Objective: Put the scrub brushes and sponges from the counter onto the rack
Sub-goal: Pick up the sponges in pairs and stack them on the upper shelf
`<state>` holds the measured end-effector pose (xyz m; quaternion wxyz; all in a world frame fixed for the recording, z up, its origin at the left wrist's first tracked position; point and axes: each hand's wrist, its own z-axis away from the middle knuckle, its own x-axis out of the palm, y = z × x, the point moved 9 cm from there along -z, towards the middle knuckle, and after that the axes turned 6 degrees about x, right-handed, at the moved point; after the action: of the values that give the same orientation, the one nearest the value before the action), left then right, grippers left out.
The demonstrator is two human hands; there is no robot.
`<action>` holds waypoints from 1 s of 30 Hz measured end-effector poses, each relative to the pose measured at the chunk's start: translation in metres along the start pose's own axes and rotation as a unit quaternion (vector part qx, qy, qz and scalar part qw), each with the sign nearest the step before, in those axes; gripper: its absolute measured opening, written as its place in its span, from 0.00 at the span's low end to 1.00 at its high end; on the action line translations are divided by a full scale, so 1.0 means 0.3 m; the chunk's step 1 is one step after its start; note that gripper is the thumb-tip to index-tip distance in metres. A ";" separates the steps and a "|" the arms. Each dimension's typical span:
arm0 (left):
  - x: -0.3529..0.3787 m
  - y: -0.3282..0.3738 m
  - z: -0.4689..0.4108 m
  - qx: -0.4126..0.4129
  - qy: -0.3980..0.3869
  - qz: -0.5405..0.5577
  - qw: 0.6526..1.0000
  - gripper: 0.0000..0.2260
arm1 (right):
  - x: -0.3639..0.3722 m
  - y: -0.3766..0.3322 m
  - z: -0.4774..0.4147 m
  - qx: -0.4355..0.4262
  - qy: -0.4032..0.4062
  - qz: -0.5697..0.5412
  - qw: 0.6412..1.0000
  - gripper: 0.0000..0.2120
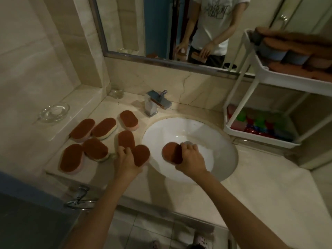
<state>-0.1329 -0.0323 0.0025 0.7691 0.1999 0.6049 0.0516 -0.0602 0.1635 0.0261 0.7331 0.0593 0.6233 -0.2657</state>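
Two grips clamped: left hand [125,159] on near sponge [142,156] at marble counter [260,186], right hand [191,159] on second sponge [169,151] over sink [188,128].

No readable text or labels, dark print on mirrored shirt [206,29] illegible

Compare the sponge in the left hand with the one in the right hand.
The left sponge is at the edge of the counter; the right sponge is over the sink. The left sponge shows most of its top; the right sponge is half hidden by the right hand. Both are oval, brown-topped and gripped, the first by the left hand.
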 end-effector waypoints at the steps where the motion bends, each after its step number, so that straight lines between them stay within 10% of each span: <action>1: -0.037 0.066 -0.008 0.016 0.007 0.001 1.000 0.40 | -0.072 0.032 -0.003 0.021 0.038 -0.011 0.999 0.33; 13: -0.425 1.034 0.049 0.309 0.147 0.105 0.934 0.32 | -0.851 0.470 0.146 0.151 0.350 -0.106 0.918 0.36; 30: -0.372 1.824 -0.029 0.451 0.084 0.048 0.887 0.35 | -1.275 1.019 -0.022 0.117 0.310 -0.027 0.943 0.34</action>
<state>-0.0815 0.4345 0.3046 0.5386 0.5493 0.6150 -0.1732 0.0443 0.5472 0.3117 0.4845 0.2068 0.7855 -0.3246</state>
